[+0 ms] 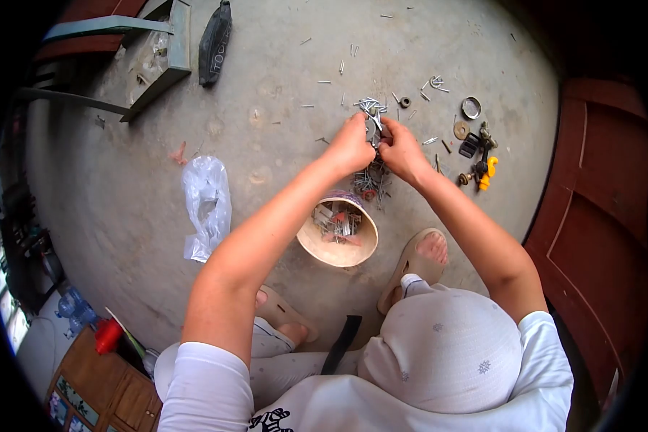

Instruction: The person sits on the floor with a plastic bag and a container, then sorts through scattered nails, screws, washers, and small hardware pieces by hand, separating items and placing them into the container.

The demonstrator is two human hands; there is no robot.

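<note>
My left hand [348, 146] and my right hand [403, 150] are close together over a heap of nails and screws [371, 178] on the concrete floor. Both have curled fingers. Between them are grey metal pieces [374, 128], too small and partly covered to name. What each set of fingertips grips is hidden. Just beyond my fingers lies a bunch of shiny nails [371, 105]. On the near side of the heap stands a round, pale bucket [336, 253] with assorted metal bits and some reddish pieces inside.
A clear plastic bag [207, 205] lies at left. Toward the right are a metal ring [471, 108], a washer [461, 130], a black buckle [470, 145] and a yellow part [489, 173]. A black pouch [215, 45] and a metal frame [167, 68] occupy the upper left.
</note>
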